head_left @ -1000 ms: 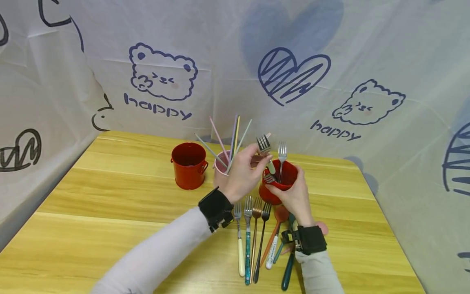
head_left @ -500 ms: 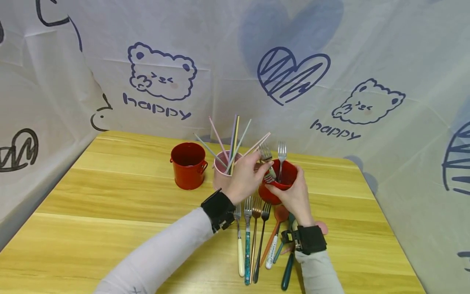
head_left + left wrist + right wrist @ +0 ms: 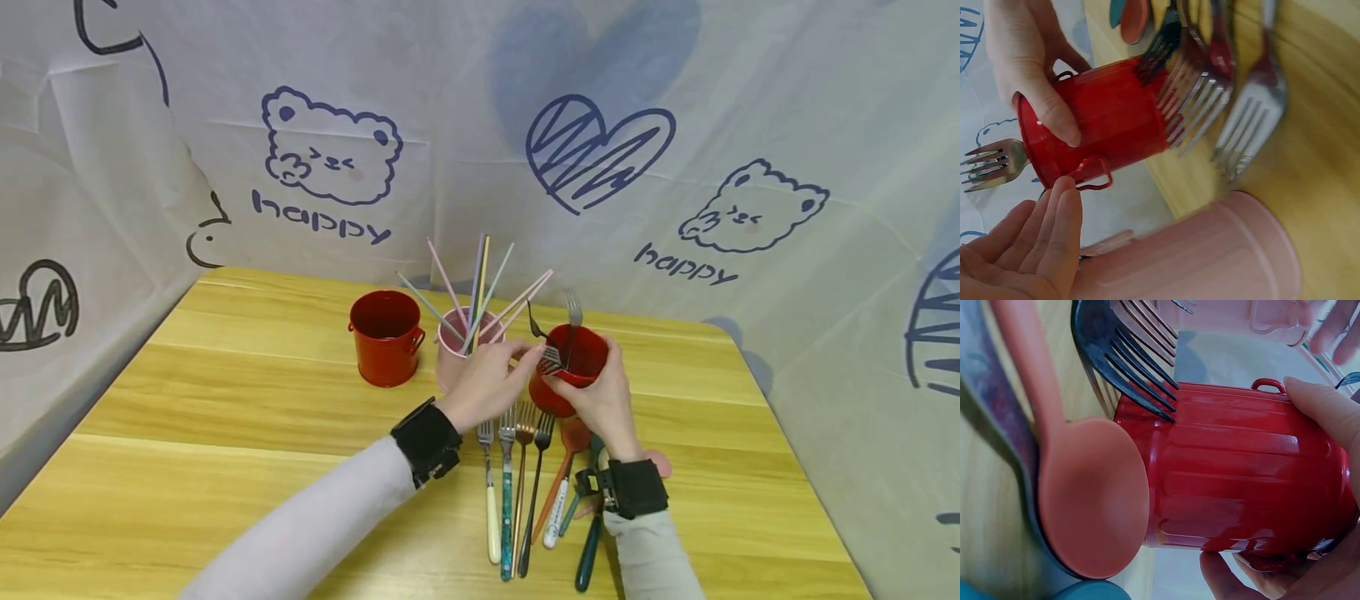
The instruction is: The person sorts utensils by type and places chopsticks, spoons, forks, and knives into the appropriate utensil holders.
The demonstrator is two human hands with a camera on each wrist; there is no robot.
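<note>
My right hand [image 3: 606, 404] grips the red bucket [image 3: 550, 398] from its right side, thumb near the rim. In the bucket stand several forks. One silver fork [image 3: 573, 308] leans at the back, a dark fork [image 3: 534, 323] leans left, and the tines of another fork [image 3: 551, 358] show at the front rim. Just left of the rim is my left hand [image 3: 483, 379]. In the left wrist view its fingers [image 3: 1063, 231] are fairly straight, with nothing seen held, beside the bucket's small red side loop [image 3: 1099, 178]. The bucket's inside is mostly hidden.
A pink bucket [image 3: 450, 367] with several thin straws or sticks [image 3: 483, 283] stands behind my left hand. Another red bucket [image 3: 386, 346] is further left. In front lie several forks [image 3: 506, 492], an orange spoon [image 3: 573, 437] and a dark green handle [image 3: 588, 554].
The fork pinched in my left hand went down into the red bucket and was let go. My left hand then drew back slightly left and down. The right hand stayed on the bucket.
</note>
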